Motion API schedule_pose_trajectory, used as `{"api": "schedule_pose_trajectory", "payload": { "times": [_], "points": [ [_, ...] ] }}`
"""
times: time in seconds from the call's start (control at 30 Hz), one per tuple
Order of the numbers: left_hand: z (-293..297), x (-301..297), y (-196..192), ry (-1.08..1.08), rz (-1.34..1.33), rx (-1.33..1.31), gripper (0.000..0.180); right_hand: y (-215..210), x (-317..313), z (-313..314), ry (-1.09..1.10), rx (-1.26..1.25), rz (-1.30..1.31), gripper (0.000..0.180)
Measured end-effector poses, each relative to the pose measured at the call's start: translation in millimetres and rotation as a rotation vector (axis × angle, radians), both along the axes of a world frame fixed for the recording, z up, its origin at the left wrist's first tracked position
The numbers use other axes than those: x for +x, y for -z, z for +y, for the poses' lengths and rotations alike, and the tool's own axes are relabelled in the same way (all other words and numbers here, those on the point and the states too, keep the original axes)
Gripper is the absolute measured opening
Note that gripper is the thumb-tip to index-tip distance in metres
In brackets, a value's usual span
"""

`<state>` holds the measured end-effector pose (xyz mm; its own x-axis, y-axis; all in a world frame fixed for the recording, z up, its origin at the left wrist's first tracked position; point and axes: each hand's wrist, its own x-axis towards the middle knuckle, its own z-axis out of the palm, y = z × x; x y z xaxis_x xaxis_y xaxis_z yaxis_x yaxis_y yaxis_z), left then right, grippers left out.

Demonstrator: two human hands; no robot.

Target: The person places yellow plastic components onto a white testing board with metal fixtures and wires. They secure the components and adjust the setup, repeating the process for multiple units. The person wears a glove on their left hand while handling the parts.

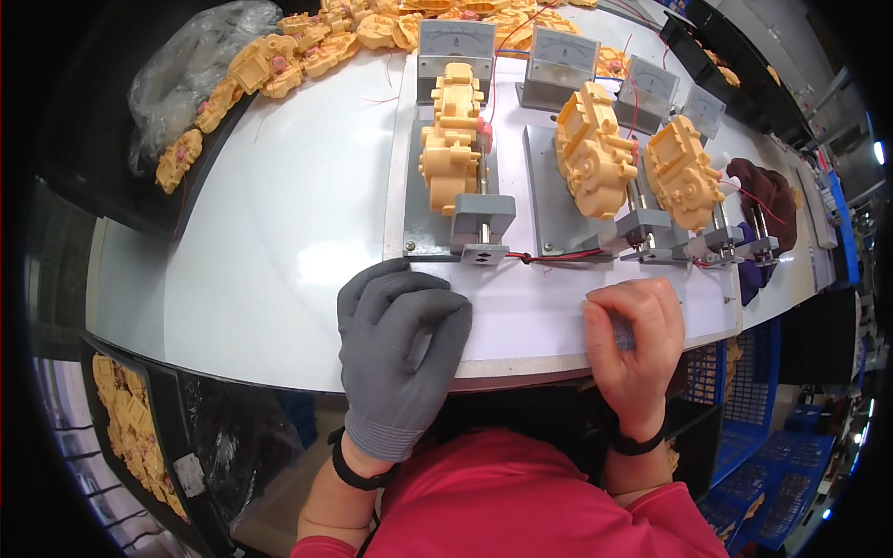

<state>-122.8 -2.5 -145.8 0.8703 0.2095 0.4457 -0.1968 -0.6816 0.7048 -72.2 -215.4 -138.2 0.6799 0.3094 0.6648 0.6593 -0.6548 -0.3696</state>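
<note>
My left hand (400,335), in a grey knit glove, rests at the table's near side with its fingers curled in and nothing visible in it. My right hand (637,335) is bare, curled with thumb and forefinger close together; no object shows in it. Beyond them stand grey metal test fixtures. The left one (484,223) carries an orange-yellow plastic gearbox housing (451,149) upright. Two more such housings, a middle one (593,153) and a right one (684,177), sit tilted on their fixtures. Neither hand touches a housing.
Analog needle meters (456,46) stand behind the fixtures. Red and black wires (535,258) run along their front. More housings (265,65) lie heaped at the back, beside a clear plastic bag (191,74). A black bin of housings (135,428) is at lower left, blue crates (772,465) at lower right.
</note>
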Motion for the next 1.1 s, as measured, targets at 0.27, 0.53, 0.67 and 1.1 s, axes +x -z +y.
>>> {"api": "schedule_pose_trajectory", "payload": {
  "times": [0.27, 0.53, 0.67, 1.1],
  "points": [
    [1.1, -1.7, 4.2, 0.004, -0.022, -0.014, 0.014, 0.3, -0.9, 2.2, -0.004, 0.029, 0.009, 0.018],
    [2.8, -1.0, 4.4, 0.041, -0.066, 0.005, 0.015, -7.5, -11.1, 11.1, -0.106, 0.194, 0.122, 0.025],
    [10.8, -2.8, -1.4, 0.118, -0.070, 0.092, 0.021, -18.6, -14.5, 52.1, -0.252, 0.347, 0.191, 0.043],
    [39.1, 95.8, -105.8, 0.269, 0.494, -0.097, 0.071, -8.7, -1.6, 75.6, -0.524, 0.541, 0.277, 0.036]
  ]
}}
